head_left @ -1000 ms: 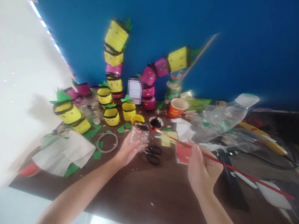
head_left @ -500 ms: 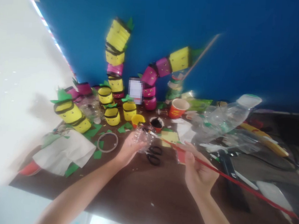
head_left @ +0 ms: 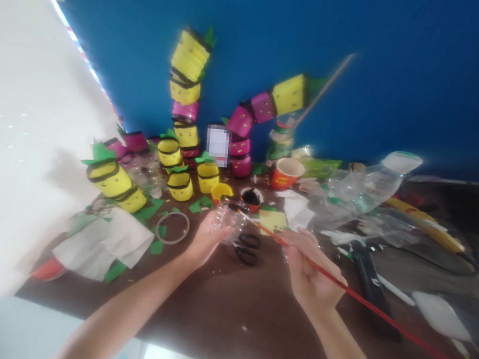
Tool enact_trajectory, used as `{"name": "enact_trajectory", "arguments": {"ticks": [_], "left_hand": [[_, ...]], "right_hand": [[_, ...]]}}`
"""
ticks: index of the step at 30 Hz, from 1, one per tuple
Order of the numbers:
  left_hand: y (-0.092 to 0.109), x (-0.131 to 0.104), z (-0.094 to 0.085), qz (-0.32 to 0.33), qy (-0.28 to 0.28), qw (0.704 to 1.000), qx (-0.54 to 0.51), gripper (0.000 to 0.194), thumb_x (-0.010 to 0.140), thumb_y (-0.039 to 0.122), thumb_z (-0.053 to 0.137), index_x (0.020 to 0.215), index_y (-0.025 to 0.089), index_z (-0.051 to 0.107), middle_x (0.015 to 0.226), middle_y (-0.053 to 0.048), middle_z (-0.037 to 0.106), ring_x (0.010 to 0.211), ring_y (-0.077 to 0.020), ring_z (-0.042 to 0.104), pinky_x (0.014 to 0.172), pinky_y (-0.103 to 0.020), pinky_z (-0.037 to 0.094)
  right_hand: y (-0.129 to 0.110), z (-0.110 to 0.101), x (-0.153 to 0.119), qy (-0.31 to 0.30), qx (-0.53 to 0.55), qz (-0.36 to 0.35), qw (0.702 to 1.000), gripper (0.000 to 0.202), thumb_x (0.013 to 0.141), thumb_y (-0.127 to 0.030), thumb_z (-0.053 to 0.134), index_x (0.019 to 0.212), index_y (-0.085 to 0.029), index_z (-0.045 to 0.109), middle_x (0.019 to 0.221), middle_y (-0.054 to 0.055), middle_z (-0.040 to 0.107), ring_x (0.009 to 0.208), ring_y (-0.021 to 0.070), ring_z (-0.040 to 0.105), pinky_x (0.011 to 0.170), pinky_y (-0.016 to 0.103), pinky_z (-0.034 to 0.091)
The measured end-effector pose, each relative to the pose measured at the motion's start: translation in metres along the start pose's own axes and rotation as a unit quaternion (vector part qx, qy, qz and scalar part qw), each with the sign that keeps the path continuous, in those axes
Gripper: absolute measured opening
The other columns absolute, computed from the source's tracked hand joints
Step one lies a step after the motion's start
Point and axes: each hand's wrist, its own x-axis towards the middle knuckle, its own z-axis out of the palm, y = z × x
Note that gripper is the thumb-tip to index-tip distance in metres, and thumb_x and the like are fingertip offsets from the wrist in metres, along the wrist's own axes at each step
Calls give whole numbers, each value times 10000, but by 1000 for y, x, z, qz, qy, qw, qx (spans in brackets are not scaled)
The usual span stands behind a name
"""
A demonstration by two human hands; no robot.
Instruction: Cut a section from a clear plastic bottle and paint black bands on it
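My left hand is closed around a clear plastic bottle piece, whose upper rim carries a dark band. In my right hand is a long red paintbrush, pinched near its front. Its tip meets the right side of the bottle piece's rim; blur hides whether it touches. Just behind stand a small cup of black paint and a yellow cup. Black-handled scissors lie below the bottle piece, their blades partly hidden.
Yellow painted pots with green leaves stand at the back left. A roll ring and white cloth lie left. An orange paper cup, clear bottles and a black glue gun are on the right.
My right hand has turned slightly and its fingers have closed further over the paintbrush. The brush's rear end has swung downward. My left hand holds the bottle piece in nearly the same place.
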Motion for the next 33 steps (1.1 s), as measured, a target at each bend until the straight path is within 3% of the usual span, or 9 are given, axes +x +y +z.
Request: {"name": "enact_trajectory", "arguments": {"ticks": [9, 16, 33], "left_hand": [[-1, 3, 0, 0, 15, 999, -34, 494, 589, 312, 836, 1002, 179, 600, 1000, -47, 640, 968, -199, 602, 906, -375, 426], [-2, 3, -1, 9, 23, 1000, -8, 538, 570, 345, 846, 1019, 184, 597, 1033, -53, 635, 995, -209, 595, 912, -378, 428], [-5, 5, -4, 12, 27, 999, 23, 566, 568, 402, 840, 1028, 184, 593, 1027, -59, 628, 955, -201, 599, 875, -369, 449]], "right_hand": [[1, -2, 1, -2, -31, -40, 999, 239, 792, -45, 568, 920, -223, 664, 831, 29, 726, 722, 179, 688, 887, 463, 508], [0, -3, 1, 27, 0, -20, 999, 251, 800, -61, 560, 943, -229, 681, 845, 32, 731, 749, 199, 693, 893, 477, 500], [-1, -3, 2, -20, -24, -51, 998, 232, 789, -50, 564, 887, -237, 660, 831, 25, 726, 750, 187, 695, 884, 454, 499]]}}
